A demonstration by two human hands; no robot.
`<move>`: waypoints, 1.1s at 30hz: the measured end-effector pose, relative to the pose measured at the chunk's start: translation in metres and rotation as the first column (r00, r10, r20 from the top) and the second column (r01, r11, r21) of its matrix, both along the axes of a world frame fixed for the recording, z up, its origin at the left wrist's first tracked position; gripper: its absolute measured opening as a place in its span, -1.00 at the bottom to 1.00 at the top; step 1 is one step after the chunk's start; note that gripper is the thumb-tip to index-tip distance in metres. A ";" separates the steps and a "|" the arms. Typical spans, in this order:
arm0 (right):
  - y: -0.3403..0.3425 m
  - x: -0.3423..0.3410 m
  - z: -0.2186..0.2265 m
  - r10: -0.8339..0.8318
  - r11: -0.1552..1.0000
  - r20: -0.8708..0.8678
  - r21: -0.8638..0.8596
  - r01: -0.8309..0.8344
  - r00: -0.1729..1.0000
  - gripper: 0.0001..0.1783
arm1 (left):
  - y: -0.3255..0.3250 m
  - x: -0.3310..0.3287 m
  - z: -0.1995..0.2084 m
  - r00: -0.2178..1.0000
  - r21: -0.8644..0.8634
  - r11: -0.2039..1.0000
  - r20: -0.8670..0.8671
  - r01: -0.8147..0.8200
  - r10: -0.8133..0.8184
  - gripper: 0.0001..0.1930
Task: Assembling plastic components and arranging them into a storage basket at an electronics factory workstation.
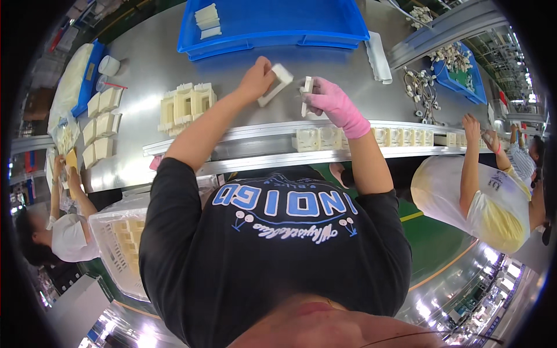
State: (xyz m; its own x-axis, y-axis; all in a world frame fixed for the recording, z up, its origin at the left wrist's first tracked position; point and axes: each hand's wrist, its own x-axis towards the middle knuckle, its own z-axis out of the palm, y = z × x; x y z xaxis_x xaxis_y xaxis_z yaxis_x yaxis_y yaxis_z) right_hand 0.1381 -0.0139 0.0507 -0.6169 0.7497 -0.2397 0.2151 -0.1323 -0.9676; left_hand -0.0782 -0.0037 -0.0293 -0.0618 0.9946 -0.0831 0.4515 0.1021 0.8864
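Note:
My bare left hand [256, 80] is closed on a white L-shaped plastic part [275, 87], held tilted above the steel table [243, 69]. Just to its right, my right hand [335, 104] wears a pink glove with greyish fingertips. Between thumb and fingers it grips a narrow white plastic piece [307, 95], held upright. A small gap separates the two pieces. Left of my left forearm, several cream plastic housings [184, 107] stand together on the table. More cream housings [331, 138] line the rail track [261, 152] in front of me, partly behind my right wrist.
A blue bin [272, 40] with a few white strips sits at the back. Stacked cream parts [104, 124] and a white cup [108, 65] lie left. Wire bundles [423, 93] and a white cloth [379, 58] lie right. Co-workers sit at both sides; a white crate [110, 243] stands lower left.

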 end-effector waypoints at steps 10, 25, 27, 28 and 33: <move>-0.007 -0.016 -0.015 -0.193 0.977 0.111 0.117 0.180 0.975 -0.73 | -0.046 0.047 0.029 0.745 -0.190 0.981 0.660 0.042 0.096 -0.65; -0.027 -0.039 -0.037 -0.316 0.470 -0.253 0.795 0.383 0.914 -0.56 | -0.048 0.046 0.028 0.767 0.265 0.964 0.619 -0.003 -0.168 -0.62; -0.031 -0.040 -0.018 -0.330 0.493 -0.083 0.834 0.247 0.940 -0.59 | -0.049 0.045 0.026 0.792 0.293 0.956 0.586 -0.009 -0.172 -0.62; -0.030 -0.039 -0.014 -0.326 0.496 -0.082 0.833 0.244 0.942 -0.59 | -0.050 0.046 0.026 0.780 0.268 0.963 0.604 -0.002 -0.166 -0.61; -0.032 -0.034 0.000 -0.221 0.782 -0.012 0.596 0.185 0.975 -0.64 | -0.054 0.050 0.037 0.603 0.081 0.996 0.793 0.030 -0.082 -0.61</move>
